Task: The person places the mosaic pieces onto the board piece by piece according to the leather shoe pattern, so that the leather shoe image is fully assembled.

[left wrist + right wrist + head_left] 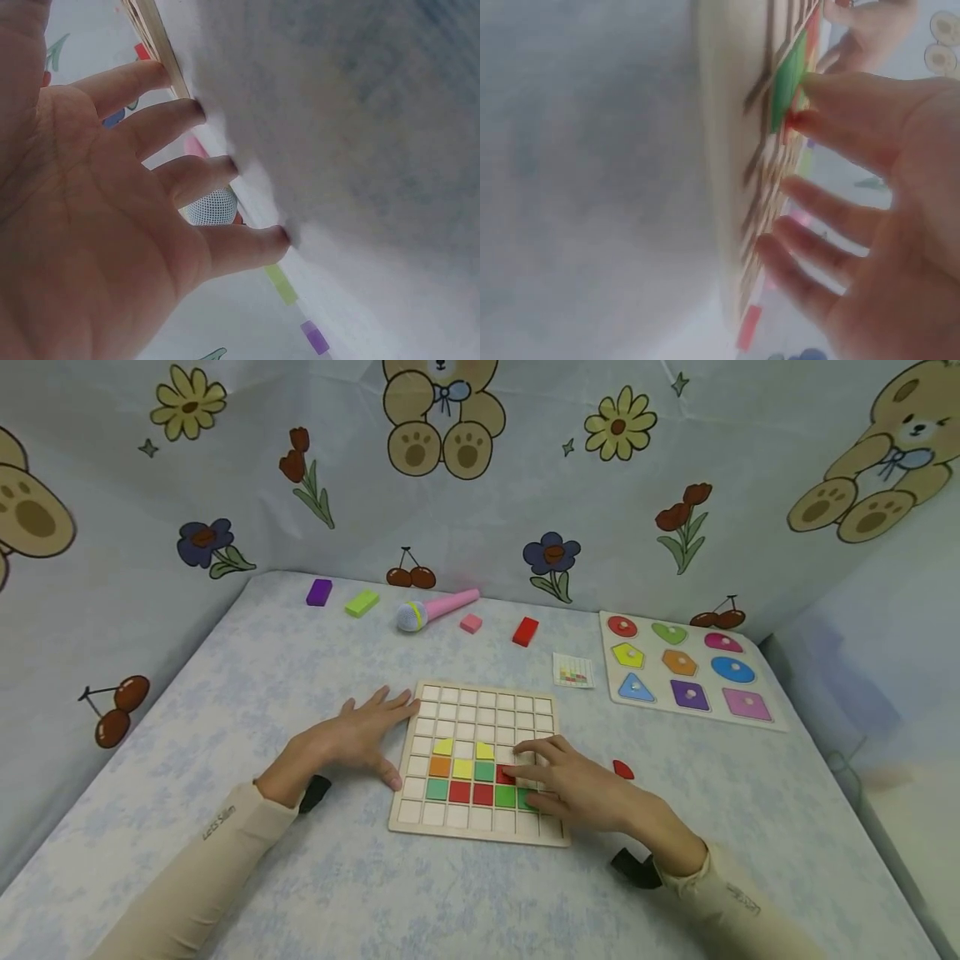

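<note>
A wooden grid board (480, 837) lies on the table with several square tiles set in its cells. Among them are an orange tile (440, 767), a yellow tile (462, 769) and a green tile (505, 796). Two yellow pieces with cut corners, one of them this yellow piece (485, 751), sit in the row above. My left hand (351, 739) is spread along the board's left side, fingertips and thumb at its edge. My right hand (581, 785) reaches over the right side, the index fingertip on a red tile (503, 774) and the thumb at a green tile (784, 86).
Right of the board lies a red rounded piece (623, 769). Behind are a pattern card (573, 671), a shape puzzle (693, 668) and a toy microphone (438, 608). Purple (319, 592), lime (362, 603), pink (471, 623) and red (526, 631) blocks line the back.
</note>
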Demonstrator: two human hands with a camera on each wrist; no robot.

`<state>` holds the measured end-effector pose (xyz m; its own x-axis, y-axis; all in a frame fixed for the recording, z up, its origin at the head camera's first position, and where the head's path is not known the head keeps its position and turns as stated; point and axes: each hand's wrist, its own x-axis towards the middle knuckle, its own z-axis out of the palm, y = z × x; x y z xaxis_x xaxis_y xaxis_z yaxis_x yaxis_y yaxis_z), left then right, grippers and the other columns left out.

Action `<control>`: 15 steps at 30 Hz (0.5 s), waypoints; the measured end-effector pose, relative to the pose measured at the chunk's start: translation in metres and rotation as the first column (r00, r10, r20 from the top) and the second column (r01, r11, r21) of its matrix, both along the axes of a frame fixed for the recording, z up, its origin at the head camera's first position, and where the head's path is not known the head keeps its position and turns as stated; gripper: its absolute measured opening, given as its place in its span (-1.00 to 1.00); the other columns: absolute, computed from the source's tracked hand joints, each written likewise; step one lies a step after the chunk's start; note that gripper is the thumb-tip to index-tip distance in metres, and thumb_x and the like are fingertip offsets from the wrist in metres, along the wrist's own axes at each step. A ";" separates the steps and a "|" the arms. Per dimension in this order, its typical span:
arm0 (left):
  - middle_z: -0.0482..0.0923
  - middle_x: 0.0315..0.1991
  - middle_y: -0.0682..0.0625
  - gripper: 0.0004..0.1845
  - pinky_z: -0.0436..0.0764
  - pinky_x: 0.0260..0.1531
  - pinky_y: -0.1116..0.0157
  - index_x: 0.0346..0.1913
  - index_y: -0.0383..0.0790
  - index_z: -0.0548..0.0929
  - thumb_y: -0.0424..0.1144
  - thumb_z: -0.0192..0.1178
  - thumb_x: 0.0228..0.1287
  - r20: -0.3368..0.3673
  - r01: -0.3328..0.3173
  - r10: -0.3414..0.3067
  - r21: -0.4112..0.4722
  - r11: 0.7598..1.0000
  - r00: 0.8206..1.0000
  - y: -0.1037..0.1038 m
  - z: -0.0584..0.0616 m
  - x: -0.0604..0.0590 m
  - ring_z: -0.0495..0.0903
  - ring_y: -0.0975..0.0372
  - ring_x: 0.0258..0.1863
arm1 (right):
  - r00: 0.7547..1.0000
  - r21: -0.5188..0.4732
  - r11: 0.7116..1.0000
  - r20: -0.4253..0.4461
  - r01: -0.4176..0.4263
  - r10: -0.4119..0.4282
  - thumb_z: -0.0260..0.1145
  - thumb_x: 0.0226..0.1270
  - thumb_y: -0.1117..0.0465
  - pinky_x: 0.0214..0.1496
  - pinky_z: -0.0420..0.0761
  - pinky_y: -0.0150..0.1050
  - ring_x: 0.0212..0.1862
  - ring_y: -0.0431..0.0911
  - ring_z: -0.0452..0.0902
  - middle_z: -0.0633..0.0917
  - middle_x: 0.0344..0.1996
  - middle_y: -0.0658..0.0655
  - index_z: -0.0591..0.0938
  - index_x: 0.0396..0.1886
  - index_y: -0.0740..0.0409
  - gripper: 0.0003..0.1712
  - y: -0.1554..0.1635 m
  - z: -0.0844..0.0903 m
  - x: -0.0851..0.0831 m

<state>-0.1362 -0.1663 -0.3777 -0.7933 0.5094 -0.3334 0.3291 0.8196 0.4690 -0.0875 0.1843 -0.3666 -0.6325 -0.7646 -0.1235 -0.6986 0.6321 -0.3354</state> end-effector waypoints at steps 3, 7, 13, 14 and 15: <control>-0.18 0.64 -0.14 0.37 -0.22 0.37 -0.44 0.62 -0.10 0.01 0.18 0.60 -0.25 0.003 -0.003 0.003 0.000 1.000 1.000 -0.001 0.000 0.000 -0.33 -0.20 0.60 | 0.997 -0.021 0.998 0.054 0.051 -0.050 0.29 0.46 0.06 0.30 0.50 0.04 0.40 0.06 0.23 0.42 0.40 0.11 0.50 0.41 -0.04 -0.44 0.009 0.001 -0.001; -0.18 0.64 -0.16 0.37 -0.22 0.37 -0.44 0.62 -0.11 0.01 0.18 0.59 -0.26 0.003 -0.001 0.001 0.010 1.000 1.000 -0.001 0.000 0.001 -0.33 -0.21 0.60 | 0.987 -0.032 0.988 0.059 0.151 -0.149 0.36 0.39 0.06 0.30 0.50 0.09 0.37 0.07 0.30 0.48 0.34 0.09 0.56 0.34 -0.03 -0.46 0.028 0.002 -0.004; -0.19 0.64 -0.13 0.37 -0.23 0.37 -0.44 0.62 -0.09 0.01 0.17 0.60 -0.25 0.004 -0.002 0.002 0.011 1.000 1.000 -0.001 0.000 0.001 -0.34 -0.19 0.60 | 0.955 0.012 0.956 0.041 0.294 -0.295 0.46 0.27 0.10 0.18 0.58 0.09 0.20 0.08 0.45 0.58 0.19 0.14 0.63 0.23 0.06 -0.48 0.062 0.004 -0.010; -0.19 0.64 -0.14 0.37 -0.22 0.37 -0.44 0.62 -0.09 0.01 0.18 0.60 -0.24 0.002 0.000 0.000 0.010 1.000 1.000 -0.001 0.000 0.001 -0.34 -0.20 0.60 | 0.949 0.025 0.950 0.031 0.312 -0.312 0.48 0.26 0.10 0.16 0.59 0.09 0.18 0.08 0.47 0.59 0.17 0.15 0.64 0.21 0.06 -0.48 0.067 0.005 -0.011; -0.19 0.64 -0.12 0.37 -0.23 0.38 -0.43 0.62 -0.08 0.00 0.18 0.60 -0.24 0.004 -0.002 0.002 0.009 1.000 1.000 -0.001 0.000 0.001 -0.34 -0.18 0.60 | 0.945 0.036 0.945 0.025 0.326 -0.327 0.48 0.25 0.10 0.15 0.59 0.11 0.16 0.09 0.48 0.60 0.16 0.17 0.65 0.19 0.08 -0.49 0.072 0.004 -0.012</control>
<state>-0.1356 -0.1672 -0.3775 -0.7930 0.5110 -0.3317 0.3261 0.8159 0.4775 -0.0999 0.2561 -0.3622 -0.8425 -0.5122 -0.1666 -0.4418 0.8341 -0.3302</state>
